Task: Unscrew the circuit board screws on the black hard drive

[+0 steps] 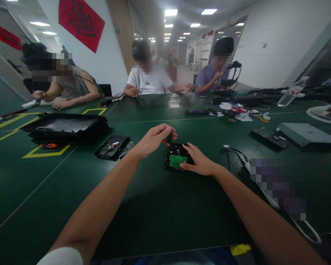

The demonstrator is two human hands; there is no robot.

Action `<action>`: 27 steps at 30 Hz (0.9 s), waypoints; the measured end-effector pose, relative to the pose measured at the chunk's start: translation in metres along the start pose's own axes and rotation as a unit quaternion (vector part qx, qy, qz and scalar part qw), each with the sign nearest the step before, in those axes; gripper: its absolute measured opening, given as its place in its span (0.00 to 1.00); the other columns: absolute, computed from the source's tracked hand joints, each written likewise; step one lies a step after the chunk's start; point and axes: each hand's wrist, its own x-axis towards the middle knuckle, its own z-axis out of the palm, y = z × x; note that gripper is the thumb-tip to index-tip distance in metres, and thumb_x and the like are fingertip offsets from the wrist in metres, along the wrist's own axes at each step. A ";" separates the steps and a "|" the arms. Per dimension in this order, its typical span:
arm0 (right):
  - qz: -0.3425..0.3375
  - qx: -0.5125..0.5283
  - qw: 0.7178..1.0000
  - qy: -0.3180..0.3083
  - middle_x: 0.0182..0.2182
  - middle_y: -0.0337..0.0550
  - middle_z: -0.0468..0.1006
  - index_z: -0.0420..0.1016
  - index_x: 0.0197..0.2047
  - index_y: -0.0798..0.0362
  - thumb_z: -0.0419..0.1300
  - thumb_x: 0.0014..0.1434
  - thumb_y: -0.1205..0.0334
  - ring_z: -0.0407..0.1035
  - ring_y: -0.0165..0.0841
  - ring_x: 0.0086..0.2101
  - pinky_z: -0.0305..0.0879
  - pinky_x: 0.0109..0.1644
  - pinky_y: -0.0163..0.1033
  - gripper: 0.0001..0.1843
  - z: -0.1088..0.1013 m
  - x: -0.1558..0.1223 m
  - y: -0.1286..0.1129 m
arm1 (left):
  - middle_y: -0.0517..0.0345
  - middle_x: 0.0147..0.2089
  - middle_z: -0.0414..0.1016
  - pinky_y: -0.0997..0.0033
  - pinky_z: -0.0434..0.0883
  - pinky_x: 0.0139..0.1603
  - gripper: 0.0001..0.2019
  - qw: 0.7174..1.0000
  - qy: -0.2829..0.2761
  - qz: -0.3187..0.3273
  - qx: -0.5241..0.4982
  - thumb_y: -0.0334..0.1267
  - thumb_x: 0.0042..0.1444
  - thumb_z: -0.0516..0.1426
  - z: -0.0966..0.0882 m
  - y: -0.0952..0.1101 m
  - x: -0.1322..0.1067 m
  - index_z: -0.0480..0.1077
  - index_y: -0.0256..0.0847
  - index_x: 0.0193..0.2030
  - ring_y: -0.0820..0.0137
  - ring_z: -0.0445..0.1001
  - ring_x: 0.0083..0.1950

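A black hard drive point(168, 164) lies on the table in front of me, its green circuit board point(176, 160) facing up. My left hand point(158, 137) is closed around the dark handle of a screwdriver point(169, 137), held upright over the drive's far left part. The screwdriver's tip is too small to make out. My right hand point(198, 160) grips the drive's right side, with the thumb on the board and the fingers stretched to the far edge. Left of my left hand rests another black hard drive point(113, 148), with small loose parts point(127, 149) beside it.
A black tray point(68, 123) stands on the left near an orange tool point(49, 145). On the right are another drive point(270, 138), a grey metal box point(309, 135), a power strip with cables point(262, 187) and a plastic bottle point(294, 92). Three people sit across the green table point(165, 221).
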 end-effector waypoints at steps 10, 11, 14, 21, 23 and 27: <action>-0.001 0.002 1.000 -0.001 0.82 0.61 0.38 0.42 0.85 0.53 0.57 0.60 0.19 0.31 0.60 0.79 0.36 0.80 0.68 0.66 0.000 0.001 -0.002 | 0.55 0.41 0.77 0.68 0.81 0.39 0.15 0.998 0.045 0.015 0.034 0.50 0.68 0.64 -0.001 -0.001 0.001 0.74 0.39 0.49 0.67 0.77 0.43; 0.001 0.002 1.000 -0.001 0.82 0.61 0.38 0.42 0.85 0.53 0.57 0.60 0.19 0.31 0.60 0.79 0.36 0.80 0.69 0.66 0.000 0.001 -0.002 | 0.56 0.40 0.76 0.70 0.81 0.37 0.15 0.997 0.047 0.023 0.053 0.50 0.68 0.64 -0.001 -0.001 0.001 0.75 0.40 0.50 0.68 0.76 0.42; 0.004 -0.004 1.000 0.000 0.82 0.62 0.38 0.42 0.84 0.54 0.58 0.59 0.19 0.31 0.60 0.79 0.36 0.81 0.67 0.67 -0.001 0.000 -0.004 | 0.56 0.41 0.76 0.72 0.80 0.36 0.15 0.995 0.047 0.042 0.081 0.50 0.68 0.63 0.000 0.000 0.000 0.78 0.40 0.51 0.69 0.75 0.40; 0.000 -0.003 1.000 -0.003 0.82 0.64 0.37 0.42 0.84 0.56 0.57 0.60 0.19 0.30 0.59 0.79 0.36 0.81 0.67 0.67 -0.002 0.000 -0.006 | 0.50 0.48 0.80 0.69 0.80 0.39 0.16 0.997 0.027 0.053 0.056 0.51 0.69 0.62 0.004 0.003 0.000 0.80 0.39 0.49 0.66 0.77 0.46; -0.002 0.001 1.000 -0.003 0.82 0.64 0.37 0.42 0.84 0.55 0.57 0.60 0.19 0.31 0.60 0.79 0.35 0.80 0.67 0.67 -0.002 0.000 -0.005 | 0.48 0.51 0.80 0.67 0.81 0.42 0.17 0.999 0.021 0.044 0.025 0.51 0.70 0.61 0.004 0.003 0.000 0.79 0.38 0.49 0.63 0.78 0.50; -0.006 0.008 1.000 0.000 0.82 0.61 0.36 0.40 0.85 0.52 0.57 0.60 0.19 0.30 0.61 0.79 0.35 0.80 0.69 0.66 -0.002 0.000 -0.004 | 0.48 0.49 0.80 0.66 0.82 0.43 0.17 0.999 0.021 0.028 -0.016 0.52 0.68 0.63 0.006 0.001 0.000 0.76 0.38 0.49 0.63 0.79 0.51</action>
